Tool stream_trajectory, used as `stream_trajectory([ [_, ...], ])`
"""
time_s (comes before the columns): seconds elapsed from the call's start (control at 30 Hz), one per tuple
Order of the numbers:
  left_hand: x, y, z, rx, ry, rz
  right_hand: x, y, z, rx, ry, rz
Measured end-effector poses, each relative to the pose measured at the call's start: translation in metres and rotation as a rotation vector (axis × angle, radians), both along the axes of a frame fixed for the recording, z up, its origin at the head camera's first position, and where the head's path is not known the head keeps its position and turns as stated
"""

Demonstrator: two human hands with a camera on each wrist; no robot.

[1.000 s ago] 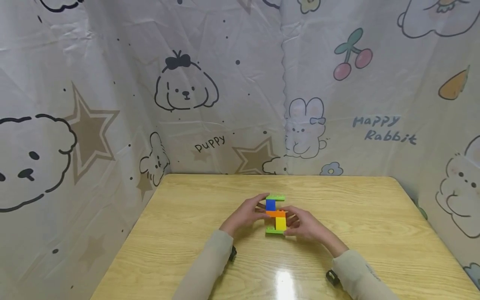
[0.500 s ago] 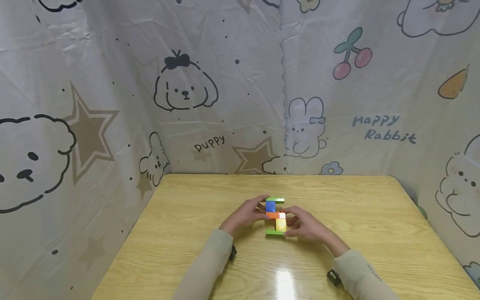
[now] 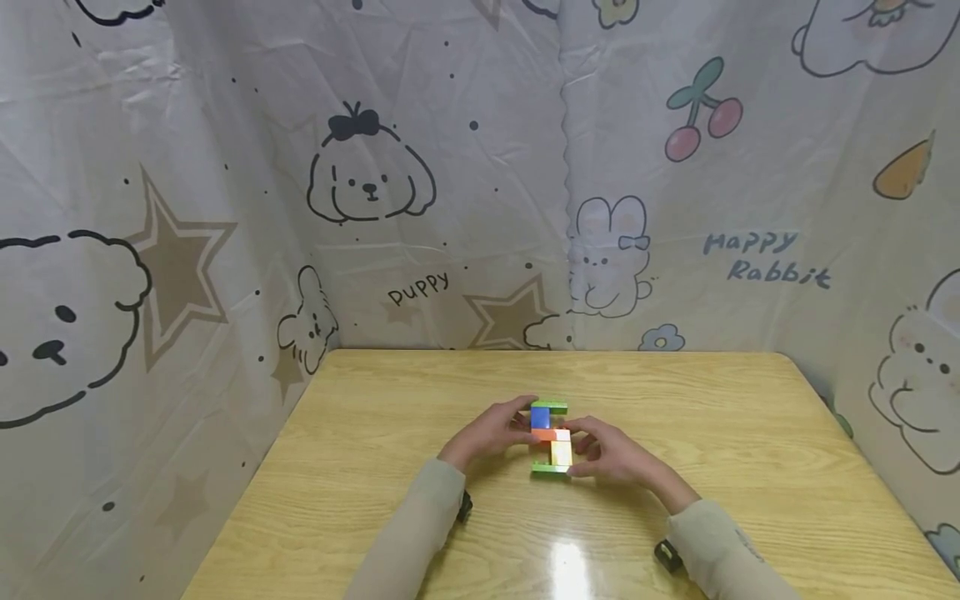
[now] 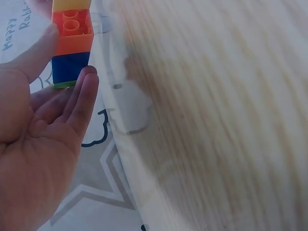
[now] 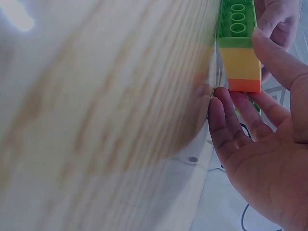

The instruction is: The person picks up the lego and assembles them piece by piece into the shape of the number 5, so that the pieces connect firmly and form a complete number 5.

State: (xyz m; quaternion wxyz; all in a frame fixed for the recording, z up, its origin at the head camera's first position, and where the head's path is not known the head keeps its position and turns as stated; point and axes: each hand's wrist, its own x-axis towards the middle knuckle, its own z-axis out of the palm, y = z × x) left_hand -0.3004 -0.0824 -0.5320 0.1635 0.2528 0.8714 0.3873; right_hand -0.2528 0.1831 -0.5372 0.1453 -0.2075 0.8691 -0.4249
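Both hands hold one joined stack of toy building bricks over the middle of the table. From far to near in the head view run a green piece (image 3: 550,407), a blue brick (image 3: 540,417), an orange brick (image 3: 546,435), a yellow brick (image 3: 561,454) and a second green piece (image 3: 551,469). My left hand (image 3: 491,432) pinches the blue and orange part, its thumb against the orange brick (image 4: 72,43) in the left wrist view. On the other side, my right hand (image 3: 611,451) grips with its thumb at the near green piece (image 5: 237,21) and fingertips by the orange brick.
A light wooden table (image 3: 360,517) lies beneath the hands, with a bright reflection near its front. Printed cloth (image 3: 465,167) hangs around its back and sides. Dark straps (image 3: 666,554) sit at the sleeve cuffs.
The stack has shifted slightly toward the person and tilted a little, so light now glares off the yellow and orange bricks. Both hands keep their hold and move with it.
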Motion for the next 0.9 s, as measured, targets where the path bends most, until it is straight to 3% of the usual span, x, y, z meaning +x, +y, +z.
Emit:
stream_trajectory([
  [0.3,0.001,0.0007,-0.0001,-0.078,-0.013,-0.014,0.0003,0.0004,0.0001,0.029,0.001,0.011],
  [0.9,0.0005,0.0011,-0.0035,-0.092,-0.043,-0.01,-0.0013,0.0013,-0.0009,0.038,-0.006,0.024],
])
